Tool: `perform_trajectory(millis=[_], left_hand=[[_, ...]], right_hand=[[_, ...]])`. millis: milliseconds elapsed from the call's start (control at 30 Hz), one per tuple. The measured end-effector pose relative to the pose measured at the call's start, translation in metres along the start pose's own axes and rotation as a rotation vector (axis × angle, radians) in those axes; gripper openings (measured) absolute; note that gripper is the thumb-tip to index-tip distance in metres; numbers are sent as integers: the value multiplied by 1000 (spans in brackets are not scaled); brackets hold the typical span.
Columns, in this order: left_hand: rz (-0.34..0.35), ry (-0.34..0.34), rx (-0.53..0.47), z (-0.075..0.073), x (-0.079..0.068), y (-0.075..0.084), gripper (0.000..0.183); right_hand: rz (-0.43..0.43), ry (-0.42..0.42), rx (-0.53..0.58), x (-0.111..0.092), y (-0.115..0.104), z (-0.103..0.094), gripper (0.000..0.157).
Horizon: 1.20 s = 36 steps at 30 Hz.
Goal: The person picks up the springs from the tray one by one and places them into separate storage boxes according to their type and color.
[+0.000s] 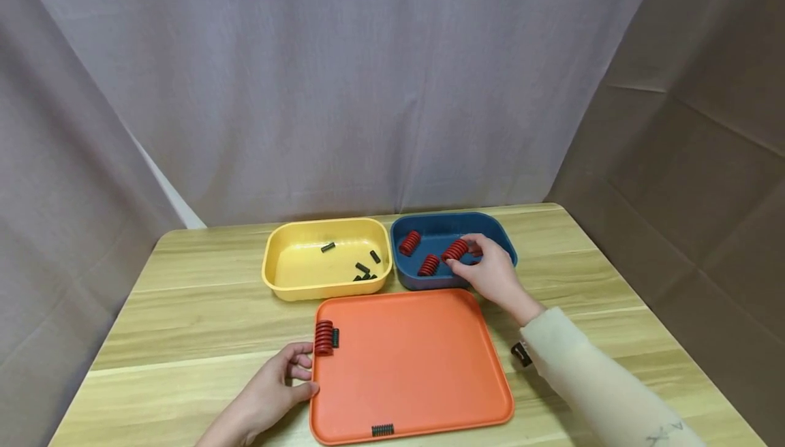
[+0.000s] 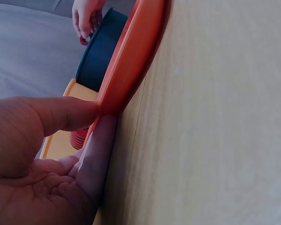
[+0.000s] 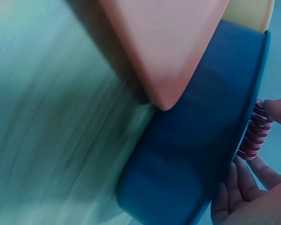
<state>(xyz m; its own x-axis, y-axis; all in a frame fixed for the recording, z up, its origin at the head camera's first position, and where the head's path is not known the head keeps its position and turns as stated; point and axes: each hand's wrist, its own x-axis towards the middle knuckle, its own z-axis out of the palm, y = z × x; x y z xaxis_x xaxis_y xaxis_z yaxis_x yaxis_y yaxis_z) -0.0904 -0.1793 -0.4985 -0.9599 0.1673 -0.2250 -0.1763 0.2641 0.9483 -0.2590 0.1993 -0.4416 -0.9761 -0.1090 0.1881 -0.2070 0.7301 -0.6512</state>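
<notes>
My right hand [image 1: 493, 275] pinches a red coil spring [image 1: 455, 250] between thumb and fingers, over the blue bin [image 1: 426, 282]. The right wrist view has this spring [image 3: 256, 133] at the bin's rim. Two more red springs, one at the back left [image 1: 409, 242] and one nearer the front [image 1: 428, 265], lie in that bin. At its left edge, my left hand [image 1: 272, 386] grips the orange tray [image 1: 411, 365], thumb above the rim and a finger beneath. On the tray, a red spring [image 1: 324, 338] lies beside a small black spring [image 1: 335, 338]; another black spring [image 1: 383, 429] is along the front edge.
Left of the blue bin, touching or nearly so, stands a yellow bin [image 1: 294, 266] with several small black springs [image 1: 362, 268]. Both bins sit behind the tray on the wooden table [image 1: 202, 324]. Grey curtain [image 1: 306, 93] hangs behind. A dark object [image 1: 521, 354] shows by the right sleeve.
</notes>
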Motion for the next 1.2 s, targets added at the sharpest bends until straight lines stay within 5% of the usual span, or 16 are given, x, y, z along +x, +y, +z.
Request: perform_trajectory(millis=[1200], left_hand=[[1,5,-5,-1,-6,0,62]], right_hand=[[33,-35,-32,-1,11,6,58]])
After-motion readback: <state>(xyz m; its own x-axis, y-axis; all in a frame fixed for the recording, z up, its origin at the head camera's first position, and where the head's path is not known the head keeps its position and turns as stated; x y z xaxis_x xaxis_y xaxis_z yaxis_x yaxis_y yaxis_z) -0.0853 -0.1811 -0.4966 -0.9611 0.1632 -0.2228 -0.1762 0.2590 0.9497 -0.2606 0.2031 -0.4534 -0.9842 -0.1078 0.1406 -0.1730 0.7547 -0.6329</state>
